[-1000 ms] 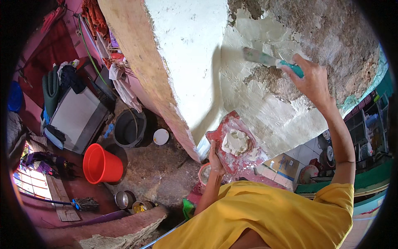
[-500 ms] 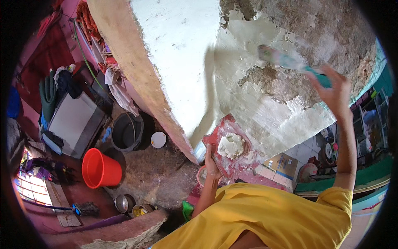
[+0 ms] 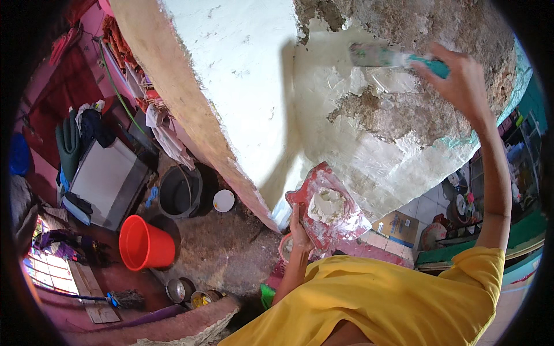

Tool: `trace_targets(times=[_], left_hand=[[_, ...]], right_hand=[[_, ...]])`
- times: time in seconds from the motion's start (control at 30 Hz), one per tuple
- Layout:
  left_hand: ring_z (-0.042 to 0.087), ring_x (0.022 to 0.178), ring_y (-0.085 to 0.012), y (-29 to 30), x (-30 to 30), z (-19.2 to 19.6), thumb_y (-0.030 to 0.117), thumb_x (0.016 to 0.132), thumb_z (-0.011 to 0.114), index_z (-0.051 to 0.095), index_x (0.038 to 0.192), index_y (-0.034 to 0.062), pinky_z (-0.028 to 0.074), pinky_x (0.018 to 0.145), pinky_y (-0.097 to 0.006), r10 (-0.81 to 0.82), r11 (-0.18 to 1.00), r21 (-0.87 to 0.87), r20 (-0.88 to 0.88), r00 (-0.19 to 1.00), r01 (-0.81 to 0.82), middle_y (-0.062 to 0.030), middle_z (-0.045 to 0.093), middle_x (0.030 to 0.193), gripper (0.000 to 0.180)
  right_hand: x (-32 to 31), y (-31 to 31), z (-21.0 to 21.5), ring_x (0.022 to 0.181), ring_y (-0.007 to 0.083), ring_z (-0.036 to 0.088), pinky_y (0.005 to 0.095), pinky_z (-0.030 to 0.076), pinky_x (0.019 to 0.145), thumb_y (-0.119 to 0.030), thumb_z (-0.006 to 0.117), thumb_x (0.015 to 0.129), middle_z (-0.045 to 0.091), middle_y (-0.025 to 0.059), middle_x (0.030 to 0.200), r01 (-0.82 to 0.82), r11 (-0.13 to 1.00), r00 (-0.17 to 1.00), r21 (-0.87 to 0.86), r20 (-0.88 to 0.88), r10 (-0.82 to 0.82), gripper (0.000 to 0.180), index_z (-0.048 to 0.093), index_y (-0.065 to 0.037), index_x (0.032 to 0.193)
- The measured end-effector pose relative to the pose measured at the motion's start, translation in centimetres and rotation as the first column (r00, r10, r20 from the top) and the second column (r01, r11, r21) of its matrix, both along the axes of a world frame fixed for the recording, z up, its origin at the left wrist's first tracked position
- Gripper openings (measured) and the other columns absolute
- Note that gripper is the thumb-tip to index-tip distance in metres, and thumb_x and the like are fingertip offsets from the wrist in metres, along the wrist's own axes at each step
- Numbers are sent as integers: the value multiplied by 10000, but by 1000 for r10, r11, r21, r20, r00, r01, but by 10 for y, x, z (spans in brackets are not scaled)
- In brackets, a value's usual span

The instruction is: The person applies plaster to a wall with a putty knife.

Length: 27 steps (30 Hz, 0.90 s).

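Right hand, arm raised and extended, has its grip clamped on a green-handled scraper, blade flat against the rough wall beside wet, smooth white plaster. Left hand, held low, has its grip closed on a reddish, smeared board carrying a lump of white plaster.

Site: lived-in house under repair | wall part fresh white plaster, part bare crumbling render | below: red bucket, black bucket, metal pots on dirt floor | clothes hung alongside | tiled floor with household clutter at right
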<state>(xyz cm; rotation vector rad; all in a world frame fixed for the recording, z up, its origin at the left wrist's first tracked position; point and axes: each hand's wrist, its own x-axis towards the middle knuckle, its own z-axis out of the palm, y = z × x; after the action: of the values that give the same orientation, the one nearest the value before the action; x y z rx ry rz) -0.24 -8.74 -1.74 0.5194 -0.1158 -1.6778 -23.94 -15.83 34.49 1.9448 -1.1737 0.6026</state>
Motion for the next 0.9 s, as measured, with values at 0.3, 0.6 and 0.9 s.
trace_targets(times=[0.3,0.6,0.9], left_hand=[[500,1010,-219,-2,0,20,353,864,456,447,1161,78,410,875,-372,-89,995,-53,-66,994,85,-67,513,1113,405],[481,1033,-224,-2,2,10,371,864,449,417,1186,78,401,890,-374,-15,999,35,14,1000,15,-73,484,1141,437],[485,1030,-217,-5,3,6,376,864,445,427,1180,79,421,861,-384,-29,999,33,15,999,28,-70,492,1133,434]], right_hand=[[34,-23,-24,542,200,585,333,437,467,-363,601,764,570,57,573,19,986,991,167,-132,3,288,579,-101,883],[2,-12,16,564,137,601,284,467,514,-340,632,753,619,35,661,33,996,991,-83,-124,-43,300,610,-158,990],[30,-21,-22,567,236,600,347,463,506,-372,616,743,598,74,623,-28,993,998,118,-48,34,309,597,-120,922]])
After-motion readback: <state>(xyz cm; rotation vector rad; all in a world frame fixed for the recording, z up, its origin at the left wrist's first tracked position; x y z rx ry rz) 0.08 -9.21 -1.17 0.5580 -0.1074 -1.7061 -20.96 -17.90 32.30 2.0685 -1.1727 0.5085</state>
